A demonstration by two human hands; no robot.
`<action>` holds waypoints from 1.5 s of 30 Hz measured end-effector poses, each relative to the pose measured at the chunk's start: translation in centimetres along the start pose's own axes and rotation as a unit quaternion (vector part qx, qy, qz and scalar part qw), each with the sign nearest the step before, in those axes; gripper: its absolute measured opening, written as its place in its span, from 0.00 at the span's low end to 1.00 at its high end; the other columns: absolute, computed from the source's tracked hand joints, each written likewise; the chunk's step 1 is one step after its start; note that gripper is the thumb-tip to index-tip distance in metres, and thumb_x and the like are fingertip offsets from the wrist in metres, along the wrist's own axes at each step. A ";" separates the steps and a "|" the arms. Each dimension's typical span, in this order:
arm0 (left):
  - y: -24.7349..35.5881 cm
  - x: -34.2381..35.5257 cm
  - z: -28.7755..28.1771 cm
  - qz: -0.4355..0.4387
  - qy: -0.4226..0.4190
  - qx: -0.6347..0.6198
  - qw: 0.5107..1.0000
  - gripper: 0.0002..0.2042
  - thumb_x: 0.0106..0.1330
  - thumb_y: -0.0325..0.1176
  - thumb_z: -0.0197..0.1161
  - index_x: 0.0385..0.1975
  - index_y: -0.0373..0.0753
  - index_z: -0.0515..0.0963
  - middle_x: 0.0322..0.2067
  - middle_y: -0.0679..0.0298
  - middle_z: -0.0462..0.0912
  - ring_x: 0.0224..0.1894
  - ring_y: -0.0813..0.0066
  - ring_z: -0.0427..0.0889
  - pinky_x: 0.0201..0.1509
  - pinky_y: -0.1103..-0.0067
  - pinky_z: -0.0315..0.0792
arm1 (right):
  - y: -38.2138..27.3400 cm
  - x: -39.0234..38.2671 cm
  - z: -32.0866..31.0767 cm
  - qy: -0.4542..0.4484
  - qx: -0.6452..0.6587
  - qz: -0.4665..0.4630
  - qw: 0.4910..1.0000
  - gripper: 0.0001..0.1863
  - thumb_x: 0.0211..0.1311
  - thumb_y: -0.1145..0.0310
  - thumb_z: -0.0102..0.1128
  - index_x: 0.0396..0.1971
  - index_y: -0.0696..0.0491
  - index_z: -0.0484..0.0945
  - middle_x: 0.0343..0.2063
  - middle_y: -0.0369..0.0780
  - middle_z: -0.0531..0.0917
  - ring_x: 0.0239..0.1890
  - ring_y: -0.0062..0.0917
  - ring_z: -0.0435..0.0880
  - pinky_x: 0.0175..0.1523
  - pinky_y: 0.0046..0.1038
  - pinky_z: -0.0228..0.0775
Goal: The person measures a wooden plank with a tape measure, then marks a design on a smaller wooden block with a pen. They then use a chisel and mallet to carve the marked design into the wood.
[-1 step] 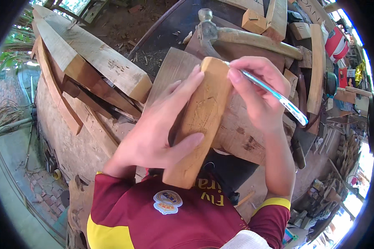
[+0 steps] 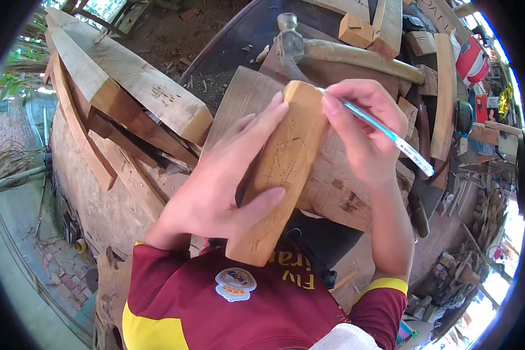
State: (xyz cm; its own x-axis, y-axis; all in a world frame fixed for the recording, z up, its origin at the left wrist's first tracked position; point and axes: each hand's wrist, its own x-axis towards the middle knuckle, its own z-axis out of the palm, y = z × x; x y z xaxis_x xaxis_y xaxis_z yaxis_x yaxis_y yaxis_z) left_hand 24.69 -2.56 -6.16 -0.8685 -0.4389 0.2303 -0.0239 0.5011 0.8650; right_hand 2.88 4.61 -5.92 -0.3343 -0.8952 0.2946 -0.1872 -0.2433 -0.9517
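Note:
A long tan wooden block (image 2: 294,146) with faint pencilled lines on its face lies tilted in the middle of the head view. My left hand (image 2: 216,181) grips its left side, thumb across the lower face and fingers along the upper edge. My right hand (image 2: 364,128) holds a white-and-blue pen (image 2: 408,149) at the block's top right, the fingertips touching or very near that end; the pen's tip is hidden. Beneath are flat wooden boards (image 2: 350,198). A claw hammer (image 2: 356,55) lies just beyond, its metal head to the left.
Long pale timbers (image 2: 140,87) and a curved plank (image 2: 76,111) lie at the left. Small wood cubes (image 2: 356,32) and upright-running strips (image 2: 443,105) are at the back and right. A dark surface (image 2: 221,52) shows behind, and stacked scrap wood (image 2: 478,221) stands at the far right.
The block and both hands have shifted very slightly, the block's lower end a little to the left. The grips look the same.

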 end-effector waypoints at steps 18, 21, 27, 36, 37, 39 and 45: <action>0.7 1.9 0.6 -0.053 -0.020 0.066 0.996 0.50 0.41 0.34 0.74 0.70 0.33 0.57 0.67 0.46 0.64 0.72 0.52 0.59 0.75 0.60 0.50 | -0.5 -0.7 0.3 -0.045 -0.123 -0.067 0.989 0.11 0.63 0.72 0.67 0.23 0.58 0.78 0.18 0.29 0.75 0.19 0.07 0.66 0.22 0.14 0.52; 0.6 1.8 0.6 -0.055 -0.017 0.069 0.996 0.50 0.41 0.34 0.74 0.70 0.33 0.57 0.67 0.46 0.64 0.72 0.52 0.60 0.75 0.59 0.50 | -0.8 -0.8 0.3 -0.050 -0.138 -0.058 0.987 0.11 0.63 0.72 0.67 0.23 0.58 0.78 0.18 0.29 0.75 0.19 0.08 0.67 0.23 0.15 0.54; 0.6 1.7 0.8 -0.062 -0.004 0.045 0.997 0.50 0.39 0.32 0.74 0.69 0.29 0.59 0.68 0.47 0.65 0.72 0.58 0.62 0.76 0.61 0.43 | -0.7 -0.7 0.4 -0.053 -0.164 -0.076 0.982 0.11 0.63 0.72 0.67 0.23 0.58 0.78 0.17 0.29 0.74 0.20 0.08 0.67 0.23 0.15 0.53; 0.7 1.8 0.6 -0.046 -0.015 0.071 0.996 0.50 0.41 0.33 0.74 0.70 0.32 0.57 0.66 0.43 0.66 0.70 0.52 0.63 0.74 0.59 0.53 | -0.8 -0.7 0.4 -0.059 -0.152 -0.070 0.984 0.09 0.63 0.73 0.67 0.24 0.59 0.80 0.17 0.27 0.74 0.19 0.06 0.65 0.22 0.14 0.51; 0.7 1.8 0.6 -0.046 -0.015 0.071 0.996 0.50 0.41 0.33 0.74 0.70 0.32 0.57 0.66 0.43 0.66 0.70 0.52 0.63 0.74 0.59 0.53 | -0.6 -0.7 0.5 -0.053 -0.144 -0.077 0.985 0.09 0.63 0.73 0.67 0.24 0.59 0.80 0.17 0.27 0.74 0.19 0.06 0.65 0.22 0.14 0.51; 0.7 1.8 0.6 -0.046 -0.015 0.071 0.996 0.50 0.41 0.33 0.74 0.70 0.32 0.57 0.66 0.44 0.66 0.70 0.52 0.63 0.74 0.59 0.53 | -0.6 -0.7 0.5 -0.051 -0.140 -0.080 0.986 0.09 0.63 0.73 0.67 0.25 0.59 0.80 0.16 0.28 0.74 0.19 0.06 0.65 0.22 0.14 0.51; 0.6 1.7 0.8 -0.063 -0.003 0.040 0.997 0.50 0.39 0.33 0.74 0.68 0.29 0.60 0.67 0.48 0.65 0.71 0.59 0.63 0.76 0.60 0.43 | -0.8 -0.6 0.4 -0.061 -0.141 -0.077 0.985 0.08 0.63 0.73 0.68 0.25 0.59 0.80 0.16 0.28 0.75 0.19 0.06 0.66 0.22 0.14 0.52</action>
State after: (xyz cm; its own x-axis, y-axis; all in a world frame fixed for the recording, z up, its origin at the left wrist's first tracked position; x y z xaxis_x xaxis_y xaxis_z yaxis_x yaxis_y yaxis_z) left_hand 22.85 -2.41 -5.63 -0.8590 -0.4981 0.1187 -0.1724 0.4996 0.8490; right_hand 3.62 5.22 -5.43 -0.1715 -0.8986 0.4038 -0.4809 -0.2814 -0.8304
